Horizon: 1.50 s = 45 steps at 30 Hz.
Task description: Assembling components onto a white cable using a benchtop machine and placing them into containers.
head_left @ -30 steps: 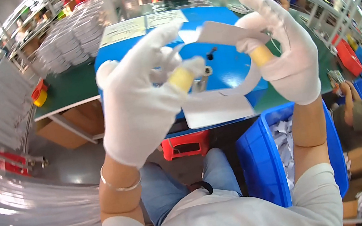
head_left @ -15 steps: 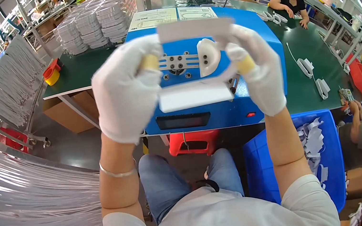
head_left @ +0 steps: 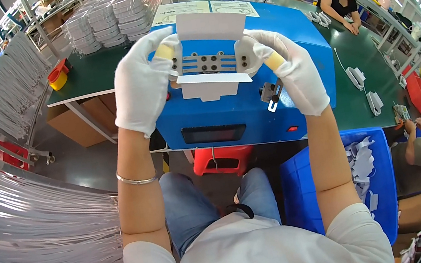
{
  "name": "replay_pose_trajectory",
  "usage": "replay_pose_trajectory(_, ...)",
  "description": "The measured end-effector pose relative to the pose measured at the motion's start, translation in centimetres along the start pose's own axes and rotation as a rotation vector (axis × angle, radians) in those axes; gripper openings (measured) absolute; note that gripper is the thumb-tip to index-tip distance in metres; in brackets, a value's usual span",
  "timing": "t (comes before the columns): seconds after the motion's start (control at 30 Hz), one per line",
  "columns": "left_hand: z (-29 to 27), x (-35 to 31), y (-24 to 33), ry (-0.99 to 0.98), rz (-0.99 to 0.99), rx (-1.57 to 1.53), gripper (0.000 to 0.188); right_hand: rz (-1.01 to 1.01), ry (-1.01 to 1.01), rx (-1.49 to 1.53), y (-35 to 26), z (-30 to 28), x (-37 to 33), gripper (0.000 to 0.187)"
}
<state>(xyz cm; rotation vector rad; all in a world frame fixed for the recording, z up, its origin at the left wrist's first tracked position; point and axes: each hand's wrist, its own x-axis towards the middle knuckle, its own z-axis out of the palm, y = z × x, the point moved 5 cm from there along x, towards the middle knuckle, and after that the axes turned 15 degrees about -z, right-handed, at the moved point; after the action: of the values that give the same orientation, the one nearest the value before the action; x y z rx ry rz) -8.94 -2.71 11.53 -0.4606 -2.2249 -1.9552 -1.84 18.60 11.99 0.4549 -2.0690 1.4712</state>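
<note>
Both my hands wear white gloves with yellow wraps on the thumbs. Between them, a folded white card [head_left: 217, 24] stands spread over a slotted metal bracket [head_left: 207, 64] on a blue machine [head_left: 207, 114]. Its upper panel is raised at the far side, and a notched flap hangs on the near side. My left hand [head_left: 141, 84] is closed on the card's left end, thumb toward the bracket. Closed on the right end is my right hand [head_left: 295, 74]. The gloves hide the card's ends. A small slotted metal piece [head_left: 272, 96] sits on the machine beside my right hand.
A blue bin [head_left: 307, 193] with white paper scraps stands at the right, a red stool [head_left: 222, 161] below the machine. Stacked clear plastic trays [head_left: 109, 21] and a yellow-red tape dispenser [head_left: 59, 78] are at back left. White cables [head_left: 43, 234] hang left. Co-workers sit at the right.
My hands have moved slightly away from me, bringing the card down around the bracket. Its near flap now hangs over the machine's front part. The motion blur has gone.
</note>
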Motion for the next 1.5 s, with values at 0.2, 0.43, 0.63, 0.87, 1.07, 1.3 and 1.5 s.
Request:
replay_pose_trajectory(0.2,0.4,-5.0,-6.4,0.119,-0.301,-0.2,0.032,-0.146,-0.002,0.227,-0.6,-0.5,0.8,0.034)
replay_pose_trajectory(0.43,4.5,-5.6,-7.3,-0.288,-0.464,-0.484,0.037,-0.181,-0.111,-0.202,-1.6,1.2,3.8,0.016)
replay_pose_trajectory(0.63,3.6,-5.9,-6.8,-0.284,-0.494,-0.404,0.033,-0.115,-0.071,-0.128,-1.7,1.8,3.1,0.016)
replay_pose_trajectory(0.87,-19.9,-8.2,-7.4,1.162,0.188,0.536,0.029,-0.271,0.242,-0.22,-1.8,-2.9,-2.0,0.032)
replay_pose_trajectory(1.07,-42.9,-10.2,-9.4,1.262,-0.21,0.503,0.059,-0.425,0.202,-0.191,-3.6,-2.1,-1.1,0.034)
replay_pose_trajectory(1.3,-44.2,-11.0,-12.7,0.97,-0.273,0.2,0.04,-0.271,-0.224,-0.284,-1.7,2.3,6.0,0.032)
replay_pose_trajectory(1.5,-42.5,-13.7,-11.0,0.959,-0.318,0.201,0.041,-0.071,-0.27,-0.229,0.7,1.5,7.2,0.022)
